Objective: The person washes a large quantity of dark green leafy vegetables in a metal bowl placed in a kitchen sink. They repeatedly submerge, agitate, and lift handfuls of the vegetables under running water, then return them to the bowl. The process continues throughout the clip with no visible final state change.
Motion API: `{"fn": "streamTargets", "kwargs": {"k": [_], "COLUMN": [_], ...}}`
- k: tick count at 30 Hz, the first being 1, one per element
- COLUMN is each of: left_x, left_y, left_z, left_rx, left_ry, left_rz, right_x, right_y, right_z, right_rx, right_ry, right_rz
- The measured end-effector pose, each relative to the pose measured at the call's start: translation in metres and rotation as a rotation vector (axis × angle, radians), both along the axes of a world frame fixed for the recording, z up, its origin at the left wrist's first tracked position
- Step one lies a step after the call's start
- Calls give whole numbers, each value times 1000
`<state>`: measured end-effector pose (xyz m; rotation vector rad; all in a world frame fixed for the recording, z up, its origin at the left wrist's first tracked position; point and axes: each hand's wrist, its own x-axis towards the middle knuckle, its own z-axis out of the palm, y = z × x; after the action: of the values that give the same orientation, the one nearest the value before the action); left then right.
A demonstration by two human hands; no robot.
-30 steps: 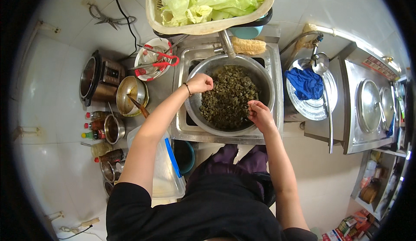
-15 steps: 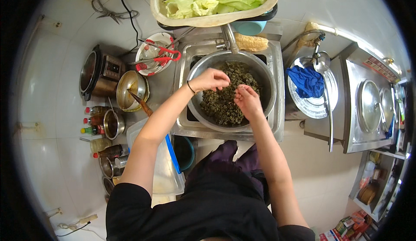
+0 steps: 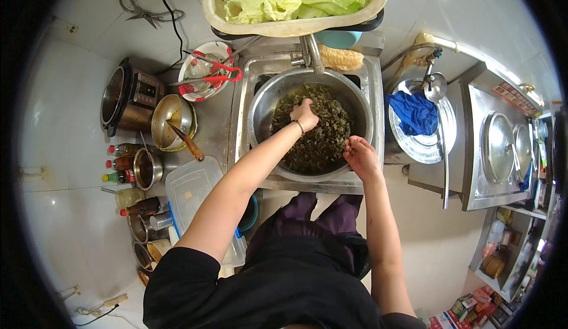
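Observation:
A wide metal basin (image 3: 260, 105) of dark, wet, chopped leafy greens (image 3: 319, 146) stands in the sink. My left hand (image 3: 305, 116) is down in the greens near the basin's middle, a dark band at its wrist. Its thumb shows, but the other fingers are mostly hidden by the back of the hand and the leaves. Over the basin's right rim is my right hand (image 3: 362, 157), its fingers curled and pinched together. What lies between those fingertips, if anything, is too small to tell.
A tap (image 3: 312, 54) reaches over the basin's far rim beside a loofah sponge (image 3: 340, 58). Lettuce (image 3: 296, 1) fills a basket behind. To the left are a pot with a wooden-handled tool (image 3: 192, 146) and red-handled tongs (image 3: 222, 72); a blue cloth (image 3: 414, 113) lies right.
My left hand has gone from a pinch above the basin down into the greens. My right hand has moved right and nearer to me, to the rim.

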<state>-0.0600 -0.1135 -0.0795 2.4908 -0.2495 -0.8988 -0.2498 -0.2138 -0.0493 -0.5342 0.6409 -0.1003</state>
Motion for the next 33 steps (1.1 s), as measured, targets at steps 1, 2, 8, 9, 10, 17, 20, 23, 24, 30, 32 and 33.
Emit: {"fn": "streamTargets", "kwargs": {"k": [1, 2, 8, 9, 10, 17, 20, 23, 24, 30, 32, 33], "left_x": [4, 9, 44, 46, 49, 73, 74, 83, 78, 11, -19, -24], "left_y": [-3, -5, -13, -11, -7, 18, 27, 51, 54, 62, 52, 54], "left_z": [4, 5, 57, 66, 71, 80, 72, 21, 16, 16, 26, 20], "left_rx": [-67, -134, -359, -369, -379, -318, -305, -238, -121, 224, 358, 326], "left_ry": [-47, -93, 274, 304, 334, 251, 273, 86, -4, 35, -37, 17], "left_rz": [-83, -165, -232, -241, -249, -353, -257, -386, -472, -511, -576, -551], "right_x": [0, -1, -4, -4, -4, -4, -4, -2, -3, -3, -4, -3], "right_y": [0, 1, 1, 1, 0, 1, 2, 4, 4, 2, 2, 3], "right_z": [-1, -2, -3, -4, -4, -1, -2, -1, -2, -4, -4, -3], "right_rx": [2, 4, 24, 27, 29, 26, 30, 34, 29, 16, 11, 6], "right_ry": [2, 4, 3, 1, 0, 9, 6, -7, 0, 14, 25, 26], "right_rz": [4, 9, 12, 14, 16, 37, 36, 43, 46, 55, 50, 50]}}
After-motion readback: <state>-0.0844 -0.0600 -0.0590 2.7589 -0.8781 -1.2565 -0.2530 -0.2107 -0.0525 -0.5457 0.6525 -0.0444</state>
